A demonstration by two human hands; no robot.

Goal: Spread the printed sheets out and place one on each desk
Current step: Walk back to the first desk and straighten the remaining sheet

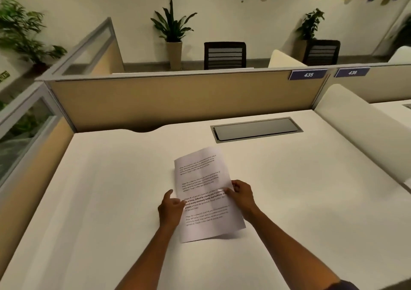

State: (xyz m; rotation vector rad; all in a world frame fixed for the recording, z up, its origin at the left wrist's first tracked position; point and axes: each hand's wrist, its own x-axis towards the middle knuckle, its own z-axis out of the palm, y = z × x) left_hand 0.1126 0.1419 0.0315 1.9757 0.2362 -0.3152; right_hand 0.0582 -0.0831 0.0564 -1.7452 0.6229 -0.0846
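Note:
Printed white sheets (203, 178) with several paragraphs of black text are held over the middle of a white desk (100, 189). My left hand (170, 209) pinches the left edge of the paper, thumb on top. My right hand (242, 195) grips the right edge, its thumb and fingers pressing on the text. I cannot tell how many sheets are in the stack. The far end of the paper tilts to the right, and its near corner hangs just above the desk.
A grey cable hatch (255, 129) is set into the desk's far side. A tan partition (178, 98) with number tag 435 (308, 74) closes the back. A cream divider (360, 129) separates the neighbouring desk (393, 112) on the right. Chairs and potted plants stand beyond.

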